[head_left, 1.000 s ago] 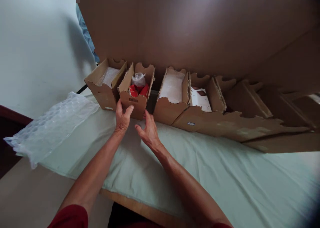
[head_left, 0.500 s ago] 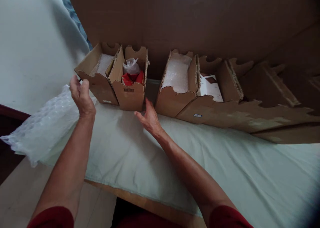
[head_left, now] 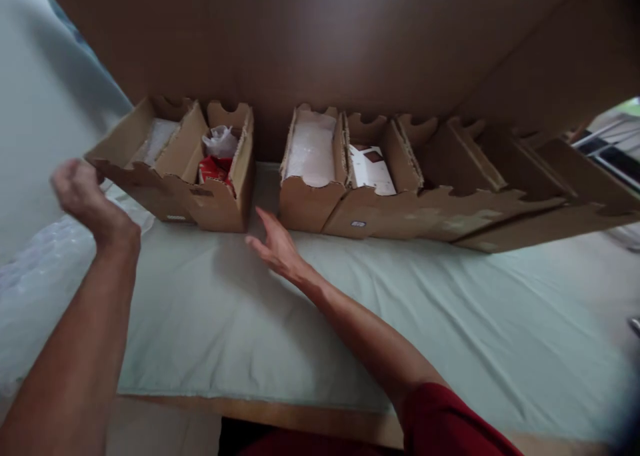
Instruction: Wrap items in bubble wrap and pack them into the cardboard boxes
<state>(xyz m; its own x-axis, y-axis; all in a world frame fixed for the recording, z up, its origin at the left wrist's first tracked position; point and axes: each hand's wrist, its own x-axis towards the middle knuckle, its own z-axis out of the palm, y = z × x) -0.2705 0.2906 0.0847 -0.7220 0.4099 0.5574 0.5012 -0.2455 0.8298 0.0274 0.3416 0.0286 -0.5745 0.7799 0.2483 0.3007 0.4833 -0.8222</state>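
Note:
My right hand [head_left: 275, 245] lies open, fingers stretched, on the pale green cloth [head_left: 320, 323] just in front of the gap between two cardboard boxes. The small open box [head_left: 220, 199] to its left holds red items and a crumpled clear bag. My left hand [head_left: 85, 196] is raised in the air at the left, blurred, its fingers curled loosely with nothing visible in them. It hovers near the leftmost box [head_left: 135, 176] and above a sheet of bubble wrap [head_left: 30, 269].
A row of open cardboard boxes runs along the back: one with white foam [head_left: 313, 176], one with a white card [head_left: 373, 189], then several empty ones [head_left: 490, 189]. A large brown cardboard panel [head_left: 320, 36] stands behind. The table's wooden edge [head_left: 280, 416] shows in front.
My left hand has left the box with red items and swung up and to the left. My right hand has stayed on the cloth. The view has shifted left and downward.

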